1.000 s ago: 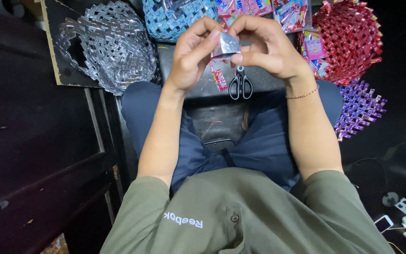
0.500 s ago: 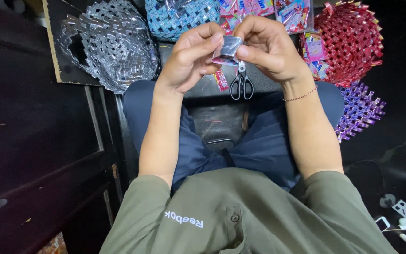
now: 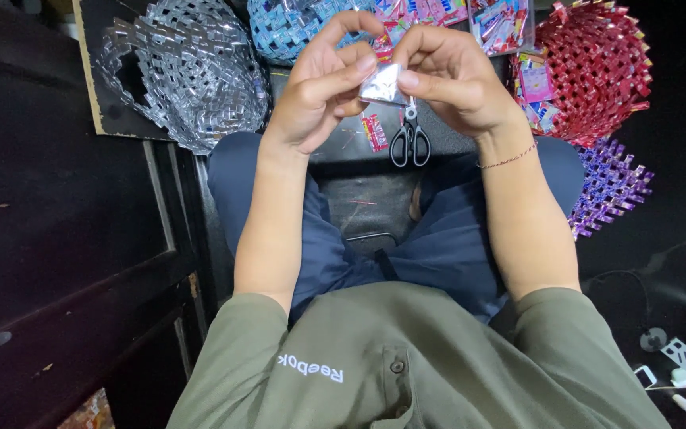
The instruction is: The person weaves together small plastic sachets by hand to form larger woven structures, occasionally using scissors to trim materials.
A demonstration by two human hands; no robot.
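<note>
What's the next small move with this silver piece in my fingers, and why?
Probably press the fold flat: both hands, left hand and right hand, pinch the small silver foil piece between thumbs and forefingers, and it looks creased but not flat.

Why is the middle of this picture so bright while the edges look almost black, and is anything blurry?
Head view: light falls on the left hand, right hand and silver foil piece, which glints; the silver woven basket sparkles too. The dark cabinet and the floor at right sink into shadow. The hands look sharp; the edges curve slightly, a wide-lens effect.
</note>
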